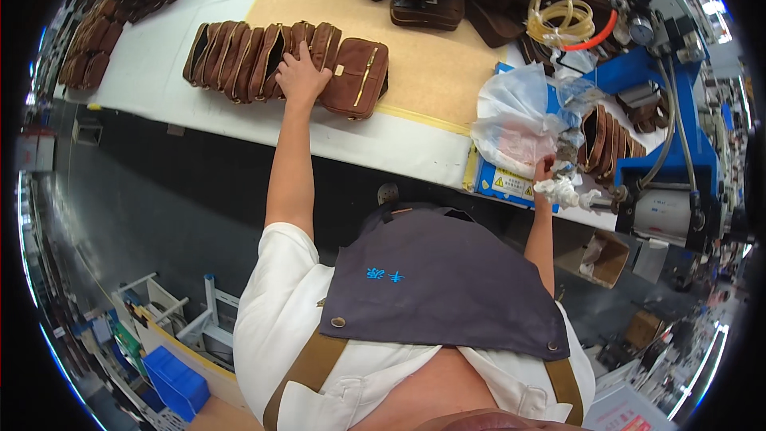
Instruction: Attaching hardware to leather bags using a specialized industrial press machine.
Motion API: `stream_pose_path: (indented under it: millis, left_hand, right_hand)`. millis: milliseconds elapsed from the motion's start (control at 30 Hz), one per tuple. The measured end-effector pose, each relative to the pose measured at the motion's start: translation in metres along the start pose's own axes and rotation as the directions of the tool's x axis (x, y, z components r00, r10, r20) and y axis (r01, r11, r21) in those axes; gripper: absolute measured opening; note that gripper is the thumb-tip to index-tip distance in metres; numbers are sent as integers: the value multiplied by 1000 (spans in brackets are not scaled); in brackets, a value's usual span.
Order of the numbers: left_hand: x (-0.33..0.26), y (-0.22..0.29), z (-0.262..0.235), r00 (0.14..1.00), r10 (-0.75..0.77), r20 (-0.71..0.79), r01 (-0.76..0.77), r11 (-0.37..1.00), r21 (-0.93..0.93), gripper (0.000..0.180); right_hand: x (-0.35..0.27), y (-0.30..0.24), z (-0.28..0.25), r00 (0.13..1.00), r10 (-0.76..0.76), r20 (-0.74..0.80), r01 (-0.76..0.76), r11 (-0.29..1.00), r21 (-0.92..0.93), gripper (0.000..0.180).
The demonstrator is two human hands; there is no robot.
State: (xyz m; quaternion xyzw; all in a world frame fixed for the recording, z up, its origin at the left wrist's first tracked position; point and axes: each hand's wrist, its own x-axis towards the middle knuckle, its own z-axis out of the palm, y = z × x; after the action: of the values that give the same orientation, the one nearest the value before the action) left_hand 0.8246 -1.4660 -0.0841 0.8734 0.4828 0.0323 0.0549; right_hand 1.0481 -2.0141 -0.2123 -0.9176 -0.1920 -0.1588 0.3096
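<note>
A row of brown leather pouches [235,60] with brass zippers stands packed on the table. My left hand [302,78] rests on the right part of this row, fingers spread over the pouches' upper edges. Beside it, at the row's right end, one brown pouch [355,80] leans with its front zipper and small tag facing me. My right hand [544,175] reaches to the blue press at the right, next to crumpled clear plastic film [519,120] and a white-wrapped part [562,193]. A small dark reddish-brown patch shows at its fingertips; the fingers themselves are mostly hidden.
The blue press [682,136] with a cylinder, gauge and hoses stands at the right. Another row of brown pouches [610,144] sits behind its film. More brown bags [427,0] are heaped at the table's back. A blue bin [175,383] is at lower left.
</note>
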Motion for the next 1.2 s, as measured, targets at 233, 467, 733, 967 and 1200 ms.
stream_pose_path:
  millis: [233, 467, 733, 967, 1200]
  left_hand:
    - [-38, 35, 24, 979, 169, -111, -175, 983, -48, 72]
    - [-103, 82, 23, 891, 340, -301, -360, 933, -11, 64]
    - [-185, 142, 51, 802, 542, -250, -581, 806, -117, 65]
    - [-176, 134, 51, 857, 499, -129, -515, 838, -181, 63]
    - [-158, 132, 6, 892, 390, -231, -451, 806, -382, 36]
  right_hand:
    - [14, -5, -1, 979, 57, 196, -63, 998, 25, 20]
    - [24, -23, -5, 953, -276, 127, 293, 946, -139, 6]
    - [24, -21, -15, 975, -129, 183, 62, 940, 335, 19]
    - [29, -67, -43, 892, 10, 452, -40, 998, 58, 24]
    - [15, -47, 2, 920, 64, 386, -174, 951, 255, 18]
